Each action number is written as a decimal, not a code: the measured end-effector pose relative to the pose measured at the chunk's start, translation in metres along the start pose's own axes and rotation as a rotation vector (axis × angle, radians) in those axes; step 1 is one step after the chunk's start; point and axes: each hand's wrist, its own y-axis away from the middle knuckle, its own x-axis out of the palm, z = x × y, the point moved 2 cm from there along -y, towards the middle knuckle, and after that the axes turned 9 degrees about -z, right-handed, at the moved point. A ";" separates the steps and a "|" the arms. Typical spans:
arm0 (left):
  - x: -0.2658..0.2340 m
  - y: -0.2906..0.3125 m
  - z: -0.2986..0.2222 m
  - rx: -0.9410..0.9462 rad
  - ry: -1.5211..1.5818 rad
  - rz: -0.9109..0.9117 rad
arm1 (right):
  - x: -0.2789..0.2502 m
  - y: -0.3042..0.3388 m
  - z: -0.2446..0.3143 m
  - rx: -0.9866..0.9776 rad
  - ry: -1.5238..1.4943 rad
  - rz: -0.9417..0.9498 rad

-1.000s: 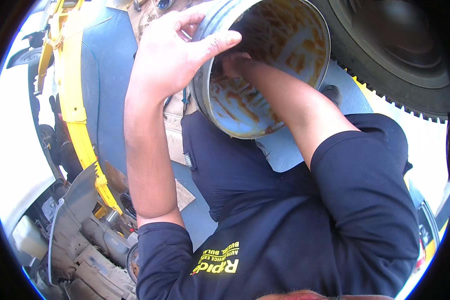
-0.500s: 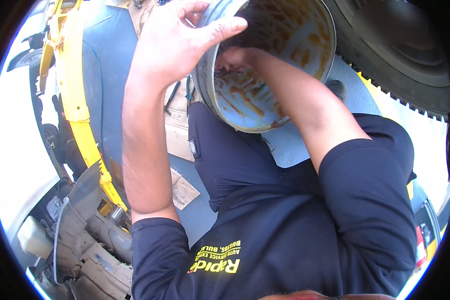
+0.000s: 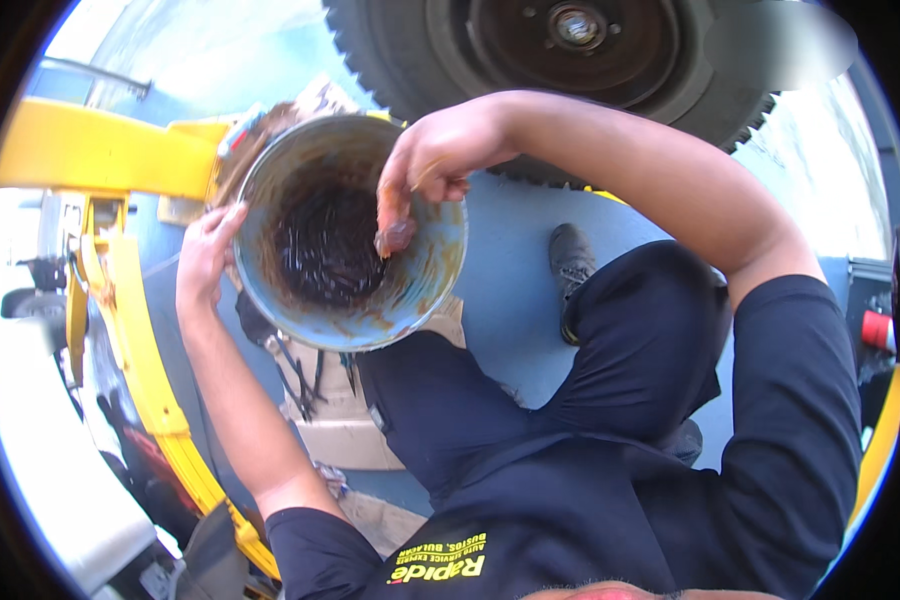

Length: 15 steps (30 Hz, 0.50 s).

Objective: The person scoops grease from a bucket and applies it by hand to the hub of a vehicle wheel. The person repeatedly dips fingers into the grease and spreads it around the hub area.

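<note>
A round metal pail [image 3: 440, 262], its inner wall smeared brown, is tilted so its mouth faces me. Dark, glossy grease [image 3: 320, 245] covers its bottom. My left hand [image 3: 208, 252] grips the left rim, thumb over the edge and fingers behind the outside wall. Over the right part of the mouth hangs my right hand [image 3: 440, 165], bent down at the wrist. Its fingers are drawn together around a reddish-brown lump of grease [image 3: 397, 237], and grease coats the fingertips.
A large tyre on its wheel [image 3: 660, 130] stands just beyond my right forearm. Yellow steel lift arms [image 3: 100, 150] run along the left. Hand tools [image 3: 305, 380] lie on cardboard [image 3: 345, 442] below the pail. My shoe [image 3: 572, 265] rests on the blue floor.
My right hand has come up from deep inside the pail to its mouth, with grease in the fingers. The pail sits lower and farther left, and its contents now show.
</note>
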 end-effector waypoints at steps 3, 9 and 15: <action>-0.003 -0.007 0.003 -0.035 0.049 -0.026 | -0.026 0.092 -0.010 -0.309 -0.237 -0.290; -0.011 -0.029 0.023 0.013 0.113 0.061 | -0.048 0.182 -0.139 -0.548 -0.492 -1.220; -0.002 -0.021 0.010 -0.014 0.317 0.178 | -0.078 0.147 -0.178 -0.523 -0.581 -1.571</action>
